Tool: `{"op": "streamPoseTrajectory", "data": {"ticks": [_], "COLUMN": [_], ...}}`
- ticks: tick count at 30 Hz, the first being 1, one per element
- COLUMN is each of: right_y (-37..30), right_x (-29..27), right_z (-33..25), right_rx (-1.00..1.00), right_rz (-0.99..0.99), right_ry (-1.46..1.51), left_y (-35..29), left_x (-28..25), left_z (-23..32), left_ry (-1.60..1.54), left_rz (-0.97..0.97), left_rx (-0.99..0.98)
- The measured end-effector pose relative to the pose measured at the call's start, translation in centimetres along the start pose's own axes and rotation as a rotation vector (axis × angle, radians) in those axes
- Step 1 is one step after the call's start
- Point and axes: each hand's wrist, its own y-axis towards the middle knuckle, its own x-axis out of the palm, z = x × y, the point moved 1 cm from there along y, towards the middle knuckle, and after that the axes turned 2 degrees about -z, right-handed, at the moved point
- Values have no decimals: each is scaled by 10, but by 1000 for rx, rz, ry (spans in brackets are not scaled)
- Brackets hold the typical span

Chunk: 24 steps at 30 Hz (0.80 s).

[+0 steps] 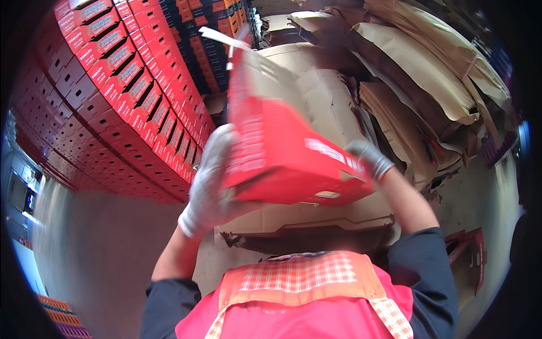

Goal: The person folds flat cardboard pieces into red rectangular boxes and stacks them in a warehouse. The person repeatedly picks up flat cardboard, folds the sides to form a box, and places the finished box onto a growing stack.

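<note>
Through the head view I have the box [293,152] — a red one — in the middle of the frame, tilted and held up in front of the cardboard [316,217]. The left hand [209,178] is spread fairly wide, its palm and fingers laid along the box's left end and supporting that corner from below. The right hand [368,160] is curled closed over the right edge; its fingertips are too blurred for me to tell how deep the grip goes.

To handle this well, I would keep both ends supported at the same height, so the box doesn't twist, and press with flat palms rather than dig fingertips into thin walls. I'd also watch the loose-looking flap at the top — it could catch or crease.

As for containers, the box's pale inner side shows near the top, but smeared; I cannot tell whether anything is inside. Red boxes [121,110] stand in tall stacks at the upper left, dark gaps in their fronts, contents hidden. Dark and orange crates [212,45] rise behind them. At the lower right, a red carton [474,263] shows a brown inside.
</note>
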Motion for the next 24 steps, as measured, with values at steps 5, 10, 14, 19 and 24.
{"op": "streamPoseTrajectory", "data": {"ticks": [5,10,14,19,24], "right_y": [-5,-63,-105,-108,-92], "right_x": [-9,28,85,117,135], "right_z": [-4,-122,-152,-178,-187], "right_rx": [-248,-949,-673,-391,-161], "right_rz": [115,417,85,-23,-127], "right_ry": [217,-102,-656,-1226,-1142], "left_y": [74,99,96,87,79], "left_x": [72,118,133,160,172], "left_z": [42,51,44,40,34], "left_ry": [44,40,-88,-320,-562], "left_rz": [-98,279,394,407,314], "left_rx": [107,155,113,-37,-206]}}
